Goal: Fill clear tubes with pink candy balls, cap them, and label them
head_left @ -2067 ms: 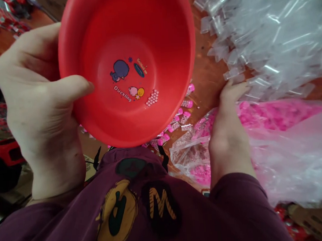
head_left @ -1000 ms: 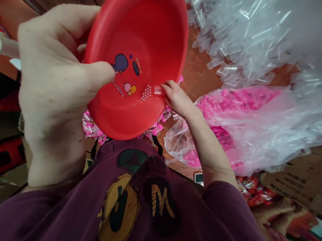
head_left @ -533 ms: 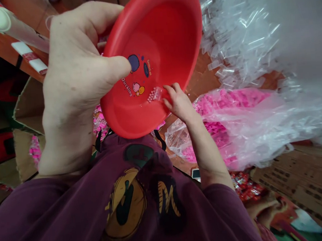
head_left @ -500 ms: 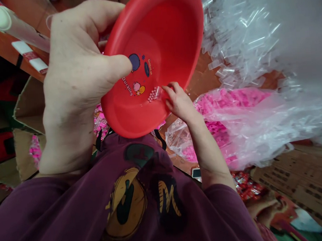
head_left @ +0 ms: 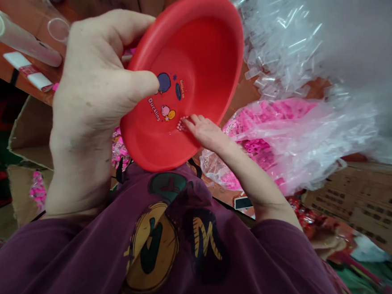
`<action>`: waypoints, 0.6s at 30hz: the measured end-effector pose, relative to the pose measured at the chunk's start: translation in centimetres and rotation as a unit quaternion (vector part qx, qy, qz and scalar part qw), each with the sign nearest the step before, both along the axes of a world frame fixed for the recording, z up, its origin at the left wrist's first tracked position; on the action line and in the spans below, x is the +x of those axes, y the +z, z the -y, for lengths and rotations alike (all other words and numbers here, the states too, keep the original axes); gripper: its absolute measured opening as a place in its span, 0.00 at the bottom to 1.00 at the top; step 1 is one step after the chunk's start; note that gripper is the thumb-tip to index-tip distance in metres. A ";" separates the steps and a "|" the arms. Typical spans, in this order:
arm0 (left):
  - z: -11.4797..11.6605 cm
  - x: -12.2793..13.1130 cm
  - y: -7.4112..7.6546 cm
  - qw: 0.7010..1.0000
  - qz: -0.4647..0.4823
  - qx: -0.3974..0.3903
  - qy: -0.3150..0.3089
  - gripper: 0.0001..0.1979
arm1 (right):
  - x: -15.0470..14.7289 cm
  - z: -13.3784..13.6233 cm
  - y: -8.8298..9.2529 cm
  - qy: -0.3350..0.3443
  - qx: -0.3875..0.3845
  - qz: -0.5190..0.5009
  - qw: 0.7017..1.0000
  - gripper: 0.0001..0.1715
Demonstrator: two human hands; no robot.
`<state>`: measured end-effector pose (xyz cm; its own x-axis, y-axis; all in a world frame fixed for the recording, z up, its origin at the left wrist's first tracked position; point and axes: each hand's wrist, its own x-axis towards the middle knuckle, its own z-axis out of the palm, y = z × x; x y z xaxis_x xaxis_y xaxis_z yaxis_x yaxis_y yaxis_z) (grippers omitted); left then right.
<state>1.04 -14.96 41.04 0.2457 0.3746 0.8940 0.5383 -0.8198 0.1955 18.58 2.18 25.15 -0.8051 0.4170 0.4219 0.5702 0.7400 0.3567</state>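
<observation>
The step in hand appeared to be picking at something small on the inside wall of the red plastic bowl (head_left: 190, 71), and it would have gone best with the bowl held steady and tilted toward the face, so that the fingertips could work on one spot without the rim sliding in the grip. The left hand (head_left: 92, 105) was clamped on the near rim of the bowl, thumb pressed flat on the inside just beside the printed cartoon, the other fingers curled behind the outer wall. The right hand (head_left: 206, 130) reached in over the lower edge, its fingertips drawn together and touching the small cluster of pale dots (head_left: 181, 124) below the print; whether it pinched anything there was too small to tell. The bowl was held up off the surface (head_left: 242, 94), between the two hands and above the chest of the purple shirt (head_left: 169, 247). To the right lay a clear bag of pink pieces (head_left: 276, 137), just beside the right wrist, and beyond it a heap of clear plastic sleeves (head_left: 282, 38).
</observation>
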 end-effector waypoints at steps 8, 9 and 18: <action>0.4 0.4 -0.7 1.000 0.018 -0.002 0.002 0.37 | -1.4 5.1 -2.1 -0.035 -0.054 0.007 0.998 0.36; 0.4 0.4 -0.7 1.000 0.012 0.005 0.001 0.38 | -1.5 5.1 -2.2 -0.028 -0.055 0.007 0.998 0.35; 0.9 0.2 -0.9 0.996 -0.047 -0.017 0.070 0.31 | -1.3 1.0 -1.8 0.066 -0.114 -0.056 0.990 0.21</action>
<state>1.28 -15.89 40.13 0.2714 0.4400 0.8560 0.6636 -0.7297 0.1647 17.32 1.16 23.38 -0.8130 0.4049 0.4184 0.4890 0.8649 0.1132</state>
